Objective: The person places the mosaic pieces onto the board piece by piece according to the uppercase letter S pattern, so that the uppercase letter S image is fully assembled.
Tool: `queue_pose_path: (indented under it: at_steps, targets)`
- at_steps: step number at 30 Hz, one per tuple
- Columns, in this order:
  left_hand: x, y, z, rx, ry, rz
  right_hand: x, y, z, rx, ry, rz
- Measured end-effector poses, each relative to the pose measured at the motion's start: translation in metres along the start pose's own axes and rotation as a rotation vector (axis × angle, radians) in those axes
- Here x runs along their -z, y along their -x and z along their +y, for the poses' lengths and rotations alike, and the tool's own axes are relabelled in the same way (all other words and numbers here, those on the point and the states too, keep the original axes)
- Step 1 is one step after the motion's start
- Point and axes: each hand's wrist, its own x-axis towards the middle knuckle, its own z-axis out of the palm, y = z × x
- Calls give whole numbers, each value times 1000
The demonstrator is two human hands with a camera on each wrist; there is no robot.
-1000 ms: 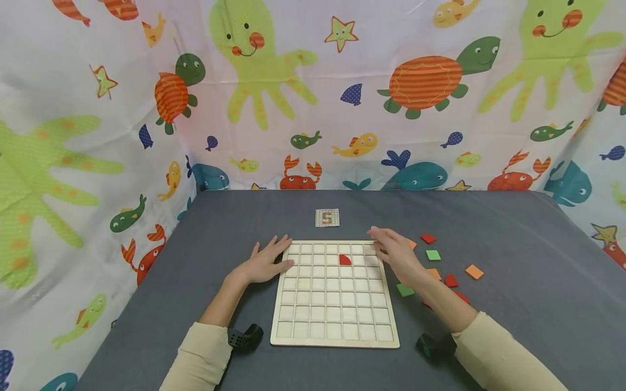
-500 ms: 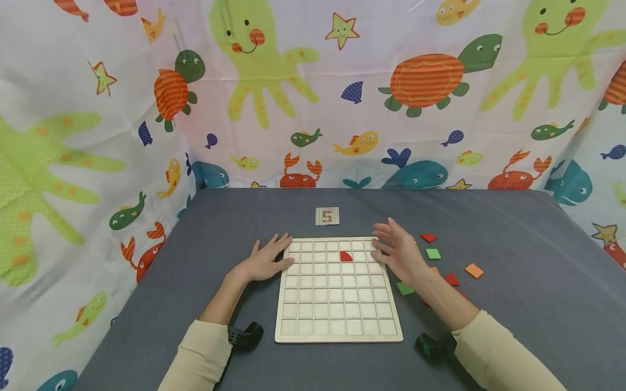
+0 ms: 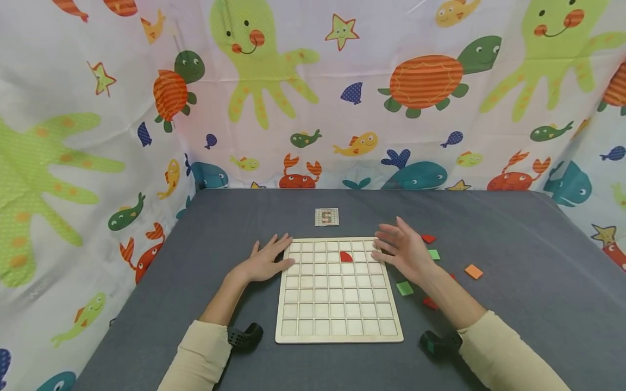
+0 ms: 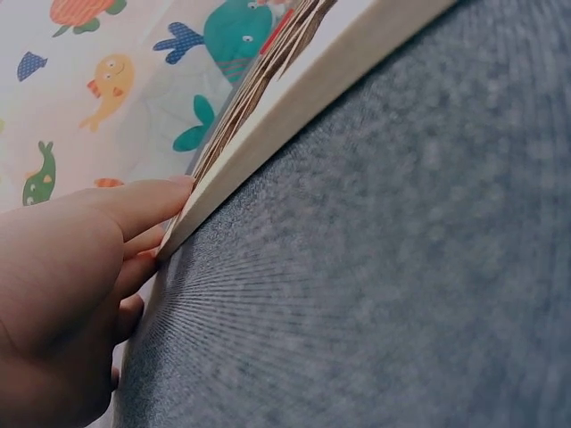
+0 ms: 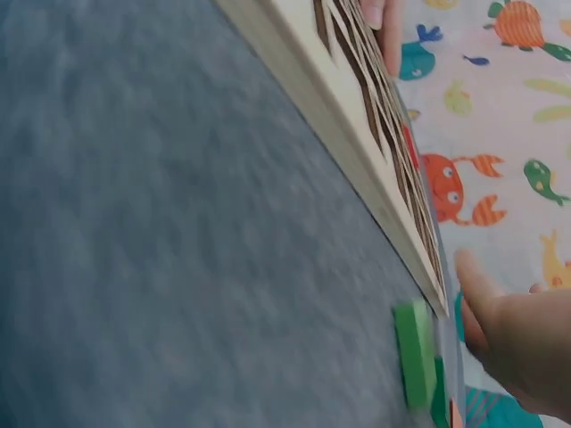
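Note:
A pale wooden grid board lies on the grey table. One red quarter-round tile sits in a cell near its top. My left hand rests at the board's upper left edge with its fingers spread; the left wrist view shows the fingertips at the board's side. Over the upper right edge, my right hand is held with relaxed fingers apart and nothing between them. In the right wrist view that hand is off the end of the board, near a green tile.
To the right lie loose tiles: green, red, orange, another green and another red; my right forearm partly covers others. Behind the board is a small card with an S pattern. A printed sea-animal curtain hangs behind.
The board has shifted slightly to the right. My right hand has turned and its fingers have spread at the board's corner, then it moved a little right. The left hand stays in place.

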Motion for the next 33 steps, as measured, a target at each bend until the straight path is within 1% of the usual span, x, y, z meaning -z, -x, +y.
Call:
queue_pose_path:
  at_steps: [5,11,16,20,26,28,33]
  targets:
    - [0,-1,0,-4,-7,-3,11,4,-11,18,-37,-9]
    - [1,0,-1,-10,-5,-5,29,12,-25,11,-128,-15]
    - [0,-3,-1,-2,-7,-15,48,21,-39,20,-143,-18]
    - [0,-2,-2,6,-13,-5,61,25,-48,24,-183,-52]
    - [0,-2,-2,-8,6,1,84,33,-57,-4,-256,-85]
    - [1,-1,-1,-5,5,-2,91,36,-61,-15,-267,-98]
    - [2,-1,0,2,4,-7,104,44,-72,-6,-231,-102]
